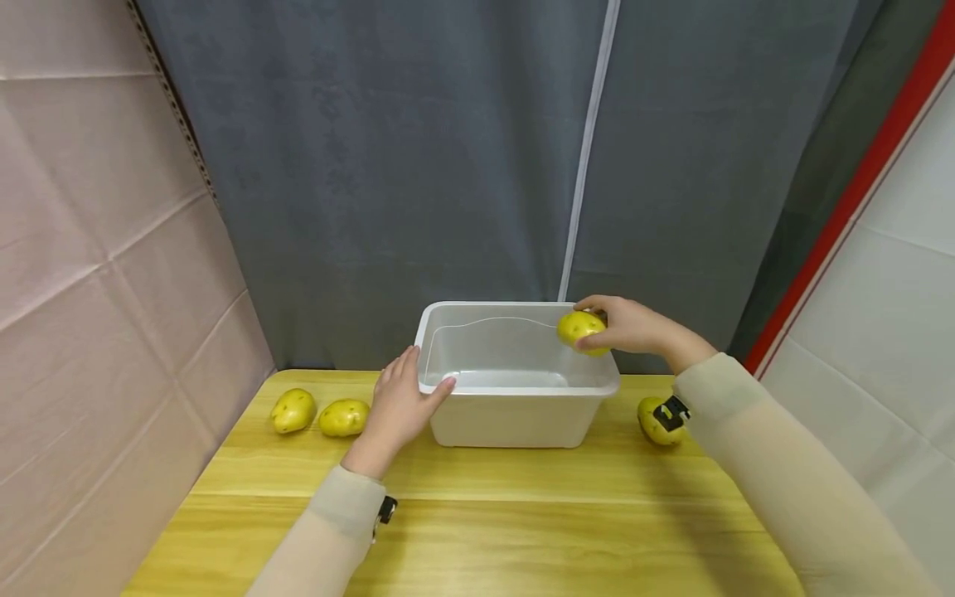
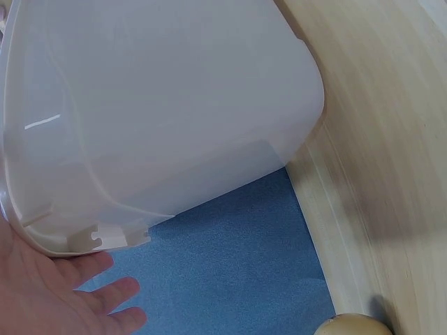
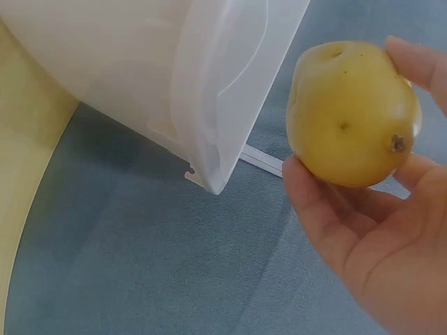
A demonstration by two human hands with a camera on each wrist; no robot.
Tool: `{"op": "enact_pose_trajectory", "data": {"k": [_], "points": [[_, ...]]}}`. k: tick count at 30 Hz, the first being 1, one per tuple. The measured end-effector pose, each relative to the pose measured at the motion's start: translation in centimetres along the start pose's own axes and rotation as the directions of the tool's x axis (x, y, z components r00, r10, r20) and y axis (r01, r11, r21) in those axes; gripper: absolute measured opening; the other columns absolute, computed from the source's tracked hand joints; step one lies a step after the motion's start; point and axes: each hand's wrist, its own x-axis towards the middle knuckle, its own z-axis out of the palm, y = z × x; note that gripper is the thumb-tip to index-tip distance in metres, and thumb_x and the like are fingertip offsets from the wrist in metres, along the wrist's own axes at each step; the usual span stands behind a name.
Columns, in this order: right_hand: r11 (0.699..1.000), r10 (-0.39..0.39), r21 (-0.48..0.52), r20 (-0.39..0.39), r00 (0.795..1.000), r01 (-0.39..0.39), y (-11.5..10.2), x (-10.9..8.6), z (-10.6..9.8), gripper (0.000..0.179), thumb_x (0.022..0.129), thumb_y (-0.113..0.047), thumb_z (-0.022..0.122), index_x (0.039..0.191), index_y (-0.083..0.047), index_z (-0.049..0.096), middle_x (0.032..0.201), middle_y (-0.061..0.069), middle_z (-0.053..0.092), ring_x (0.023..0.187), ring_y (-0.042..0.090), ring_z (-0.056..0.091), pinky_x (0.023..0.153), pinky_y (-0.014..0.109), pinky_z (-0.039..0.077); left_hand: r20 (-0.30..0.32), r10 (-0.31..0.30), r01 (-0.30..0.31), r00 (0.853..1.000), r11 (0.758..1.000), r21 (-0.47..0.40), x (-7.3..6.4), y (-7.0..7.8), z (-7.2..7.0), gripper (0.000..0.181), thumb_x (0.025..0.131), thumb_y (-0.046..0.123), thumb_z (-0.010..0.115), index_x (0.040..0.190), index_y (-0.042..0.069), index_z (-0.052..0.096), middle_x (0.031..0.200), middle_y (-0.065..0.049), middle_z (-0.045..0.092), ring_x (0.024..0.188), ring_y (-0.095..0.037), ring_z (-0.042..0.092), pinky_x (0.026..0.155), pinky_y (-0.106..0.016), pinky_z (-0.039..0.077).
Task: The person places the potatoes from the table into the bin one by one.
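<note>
A yellow potato (image 1: 573, 327) is in my right hand (image 1: 630, 326), above the right end of a white plastic bin (image 1: 515, 421). The right wrist view shows thumb and fingers spread around the potato (image 3: 349, 118), beside the bin's corner (image 3: 206, 160). At the bin's left end, my left hand (image 1: 399, 405) touches the rim, its thumb by the front corner. In the left wrist view the fingers of the left hand (image 2: 52, 296) extend fairly straight, outside the bin wall (image 2: 174, 84). The visible part of the bin's floor holds no potato.
Two potatoes, one farther left (image 1: 293, 411) and one nearer the left hand (image 1: 344, 418), lie on the wooden table (image 1: 507, 531). Another potato (image 1: 652, 427) sits right of the bin, partly behind the right wrist. A grey-blue curtain (image 1: 388, 166) hangs behind.
</note>
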Motion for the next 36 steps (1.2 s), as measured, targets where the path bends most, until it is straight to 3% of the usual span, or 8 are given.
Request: {"op": "enact_pose_trajectory", "data": {"k": [16,36], "points": [[0.999,-0.003,-0.040,0.097,0.995,0.007,-0.8,1.1,0.0,0.069,0.087,-0.032,0.076,0.145,-0.005,0.049,0.134,0.021,0.056,0.107,0.030,0.057,0.092,0.047,0.050,-0.009,0.003,-0.003,1.000,1.000,-0.011,-0.2,-0.1,0.0,0.102,0.091,0.074,0.048,0.156,-0.001,0.026,0.160,-0.021,0.029,0.145,-0.042,0.027,0.119,-0.057,0.017],[0.997,0.010,-0.083,0.154,0.988,0.002,-1.8,1.6,0.2,0.068,0.088,-0.030,0.074,0.146,-0.007,0.048,0.134,0.020,0.056,0.107,0.030,0.055,0.093,0.047,0.048,-0.008,-0.008,0.008,1.000,1.000,-0.015,-0.2,0.1,0.0,0.099,0.092,0.072,0.049,0.156,0.000,0.026,0.160,-0.020,0.029,0.145,-0.042,0.027,0.118,-0.057,0.018]]}}
